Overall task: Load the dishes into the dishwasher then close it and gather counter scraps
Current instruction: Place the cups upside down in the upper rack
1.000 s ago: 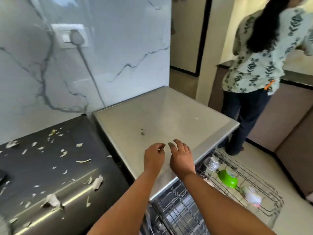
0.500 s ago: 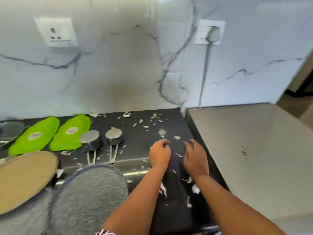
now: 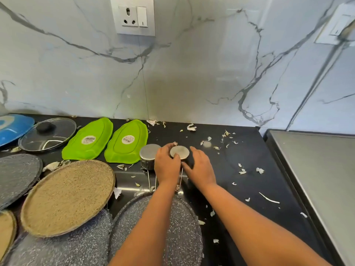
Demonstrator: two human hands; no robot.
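On the black bench (image 3: 249,150), two green trays (image 3: 107,141) carry round stickers, print too small to read. Beside them sit two upturned steel cups (image 3: 179,151) with wire handles. Left hand (image 3: 166,166) curls its grip on the right cup; right hand (image 3: 199,167) lies open just beside. Pale scraps (image 3: 242,170) lie scattered rightward. Round mats (image 3: 67,196) crowd the front left.

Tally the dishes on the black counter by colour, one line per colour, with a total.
Green trays: 2
Blue plate: 1, cut off by the frame edge
Glass lid: 1
Steel cups with wire handles: 2
Tan plates: 2
Grey speckled plates: 3
Total: 11
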